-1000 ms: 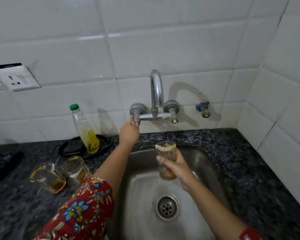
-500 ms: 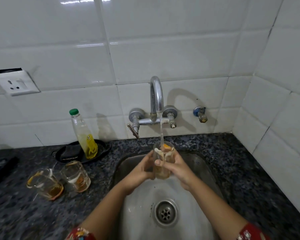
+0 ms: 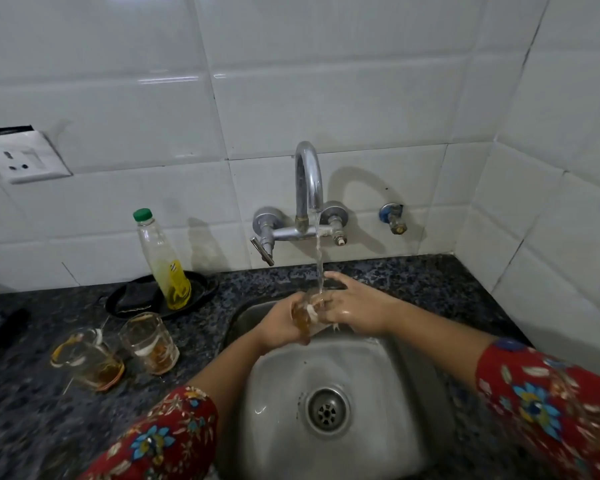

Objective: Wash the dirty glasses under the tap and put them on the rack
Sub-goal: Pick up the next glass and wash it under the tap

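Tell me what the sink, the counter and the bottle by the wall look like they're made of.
Sink: probably stainless steel, brushed grey with soft reflections. Counter: looks like polished granite or similar stone, dark with pale speckles. Bottle: clear, likely plastic, with a green screw cap and yellow liquid low inside; glass can't be ruled out.

Green-capped bottle on black tray; wall socket.

A home kitchen: steel sink, wall tap, granite counter, white tiles.
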`<state>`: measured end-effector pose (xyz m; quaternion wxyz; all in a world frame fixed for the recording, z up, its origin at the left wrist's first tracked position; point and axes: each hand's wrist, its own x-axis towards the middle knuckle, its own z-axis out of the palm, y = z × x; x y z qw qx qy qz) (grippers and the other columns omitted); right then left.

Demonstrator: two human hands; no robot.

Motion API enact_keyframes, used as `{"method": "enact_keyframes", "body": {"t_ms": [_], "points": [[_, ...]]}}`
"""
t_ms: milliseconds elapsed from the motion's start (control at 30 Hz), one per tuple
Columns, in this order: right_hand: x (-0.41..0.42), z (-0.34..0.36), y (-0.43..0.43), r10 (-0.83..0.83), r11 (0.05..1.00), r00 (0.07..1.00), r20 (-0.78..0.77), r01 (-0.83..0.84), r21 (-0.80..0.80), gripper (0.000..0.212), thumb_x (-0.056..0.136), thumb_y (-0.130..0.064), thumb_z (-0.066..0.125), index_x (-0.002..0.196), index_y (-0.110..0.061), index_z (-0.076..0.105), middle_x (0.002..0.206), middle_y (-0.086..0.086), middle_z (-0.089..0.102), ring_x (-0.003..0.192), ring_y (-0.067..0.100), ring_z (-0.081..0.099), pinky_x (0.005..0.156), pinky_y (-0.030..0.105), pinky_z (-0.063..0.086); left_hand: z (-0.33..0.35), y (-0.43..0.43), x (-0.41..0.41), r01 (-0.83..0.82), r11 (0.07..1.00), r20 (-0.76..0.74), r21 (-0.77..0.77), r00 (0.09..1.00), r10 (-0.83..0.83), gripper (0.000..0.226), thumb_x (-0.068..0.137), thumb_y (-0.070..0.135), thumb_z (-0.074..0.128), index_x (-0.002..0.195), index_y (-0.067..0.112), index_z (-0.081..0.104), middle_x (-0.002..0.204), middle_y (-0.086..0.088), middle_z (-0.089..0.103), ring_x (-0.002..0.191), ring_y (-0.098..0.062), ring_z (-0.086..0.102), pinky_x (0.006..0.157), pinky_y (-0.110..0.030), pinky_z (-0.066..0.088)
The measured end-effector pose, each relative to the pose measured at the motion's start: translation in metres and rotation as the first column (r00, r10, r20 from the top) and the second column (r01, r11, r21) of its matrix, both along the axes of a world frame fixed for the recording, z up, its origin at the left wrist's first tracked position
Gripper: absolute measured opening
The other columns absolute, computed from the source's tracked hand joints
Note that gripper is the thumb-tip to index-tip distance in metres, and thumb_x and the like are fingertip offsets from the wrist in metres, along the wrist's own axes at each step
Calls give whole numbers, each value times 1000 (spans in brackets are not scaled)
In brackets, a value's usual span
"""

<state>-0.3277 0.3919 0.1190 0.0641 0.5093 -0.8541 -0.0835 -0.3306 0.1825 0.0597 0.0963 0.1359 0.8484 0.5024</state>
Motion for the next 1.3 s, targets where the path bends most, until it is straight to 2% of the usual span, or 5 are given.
{"method": "enact_keyframes", "body": {"t_ms": [200,400,600,1167,1300], "points": [[9,19,-60,-349,711,346,871,703,6,11,87,-1,54,95,-6,60,91,10,61,79,23,60,74,34,51,13,25,14,-158,987,-163,10,974,158,47,65,5,84,101,15,55,92,7,66,84,-3,63,73,-11,49],[-6,19,-38,-114,914,990,79,74,398,27,92,-8,51,116,-8,63,122,7,61,118,25,52,108,33,32,6,6,3,-40,986,-102,-160,994,24,60,60,15,87,115,12,62,109,1,70,102,-11,67,91,-35,54],[0,12,-52,-319,948,807,497,278,157,14,87,-4,51,95,-3,63,100,16,62,94,30,57,70,25,38,5,24,25,-347,936,-246,58,904,351,45,67,13,80,107,19,59,100,4,64,92,-12,63,76,-14,48],[-8,11,-29,-14,952,1000,-6,15,306,18,89,-13,56,101,-18,70,102,1,69,96,24,65,90,35,50,17,5,17,8,993,-111,-116,994,-21,54,58,27,78,109,15,65,109,0,70,104,-15,66,94,-44,52],[3,15,-53,-316,937,864,392,220,271,20,88,-9,52,102,-4,64,107,14,64,93,26,58,73,28,46,14,20,27,-218,976,-101,-25,971,214,36,62,47,68,94,33,60,92,14,70,94,-5,66,90,-33,53]]}}
